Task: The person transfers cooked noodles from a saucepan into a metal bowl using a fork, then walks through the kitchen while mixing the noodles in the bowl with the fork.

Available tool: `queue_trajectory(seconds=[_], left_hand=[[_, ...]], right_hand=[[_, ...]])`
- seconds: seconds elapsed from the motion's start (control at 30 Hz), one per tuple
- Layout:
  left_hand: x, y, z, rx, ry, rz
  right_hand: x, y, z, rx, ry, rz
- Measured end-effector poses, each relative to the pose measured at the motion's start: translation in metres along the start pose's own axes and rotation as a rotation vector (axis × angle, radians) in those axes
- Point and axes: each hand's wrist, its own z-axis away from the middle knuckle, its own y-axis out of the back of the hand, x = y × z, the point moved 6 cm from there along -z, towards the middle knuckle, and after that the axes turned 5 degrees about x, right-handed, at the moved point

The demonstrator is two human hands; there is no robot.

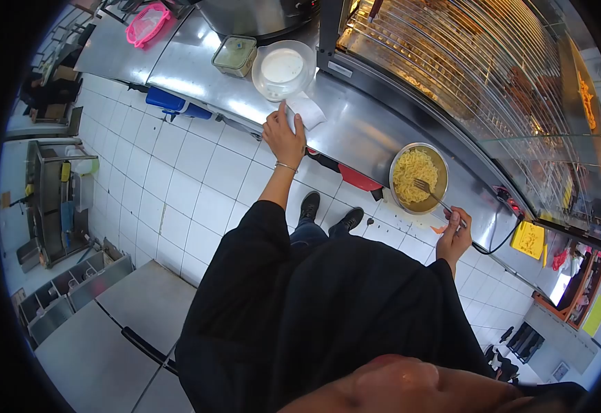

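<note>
At the counter's front edge, my left hand (286, 136) touches a white paper napkin (306, 112), its thumb and fingers around the near corner. Just beyond the napkin sits a translucent round container (284, 69) with white contents. On the right, my right hand (455, 236) grips the handle of a metal fork (433, 194). The fork's tines rest in yellow noodles (414, 176), which fill part of a round metal bowl (441, 180) near the counter edge.
A glass display case with wire racks (452, 62) stands behind the steel counter (355, 117). Left of the round container are a lidded square tub (234, 56) and a pink basket (148, 25). A large metal pot (252, 17) is at the back. A yellow item (528, 239) lies far right.
</note>
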Motion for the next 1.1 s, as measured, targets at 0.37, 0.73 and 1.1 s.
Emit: queue_trajectory(seconds=[0.37,0.73,1.1], left_hand=[[0.117,0.003,0.134,-1.061,0.349,0.89],[0.164,0.011,0.161,-1.19,0.461,1.135],[0.152,0.007,0.164,-1.161,0.522,1.165]], right_hand=[[0.052,-0.023,0.001,-0.005,-0.209,-0.083],[0.117,-0.037,0.009,0.12,-0.814,-0.746],[-0.072,0.022,-0.005,-0.093,0.72,0.217]])
